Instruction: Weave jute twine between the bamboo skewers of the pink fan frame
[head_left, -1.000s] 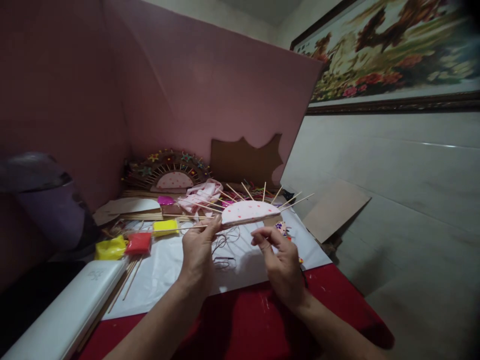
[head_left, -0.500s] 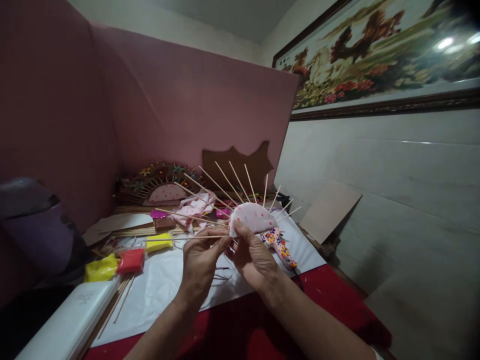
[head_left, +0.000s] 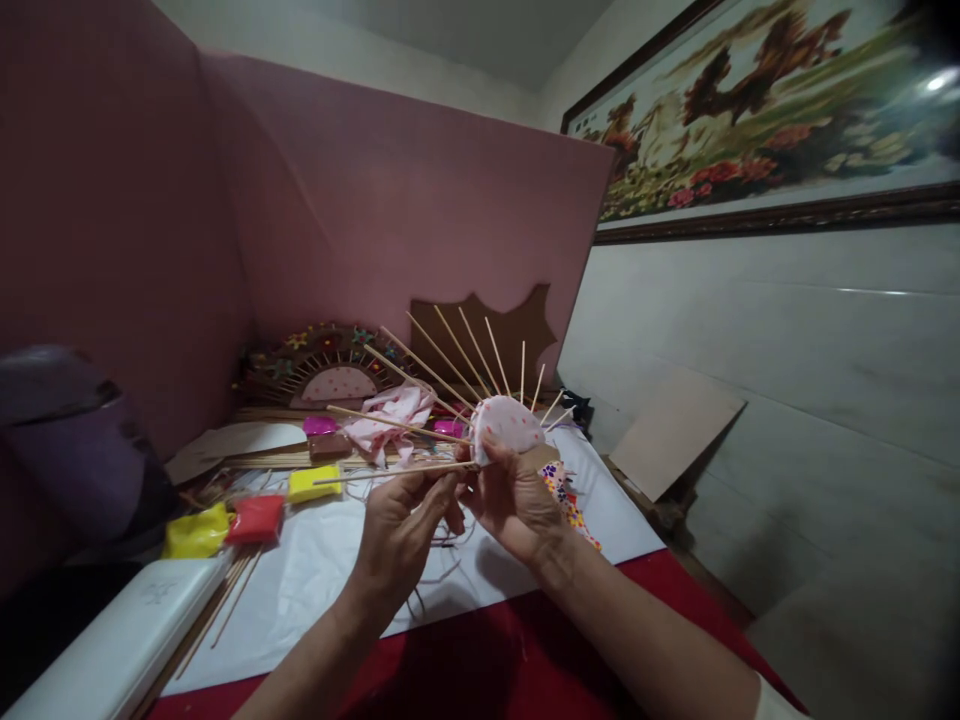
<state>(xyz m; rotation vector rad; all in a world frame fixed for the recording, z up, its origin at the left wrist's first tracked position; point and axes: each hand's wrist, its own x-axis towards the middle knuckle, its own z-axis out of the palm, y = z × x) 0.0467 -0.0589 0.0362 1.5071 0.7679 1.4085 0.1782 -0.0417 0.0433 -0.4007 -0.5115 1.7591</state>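
A half-round piece covered in white fabric with red dots is raised above the table, thin wooden sticks fanning out from its curved edge. My right hand grips it at its lower left, thumb on the front face. My left hand has its fingers closed by the lowest stick, close to the end that meets the piece; the fingertips partly hide that joint. Behind my right hand lies a flower-patterned tool, perhaps a glue gun, mostly covered.
A finished-looking fan stands at the back beside a brown jagged board. Crumpled dotted fabric, yellow and red packets, and loose sticks lie on white sheeting. A white case is at front left.
The half-round piece has tilted and turned in my right hand, its sticks swinging with it. The lowest stick now slants slightly. My right hand covers more of the patterned tool. The view has shifted slightly.
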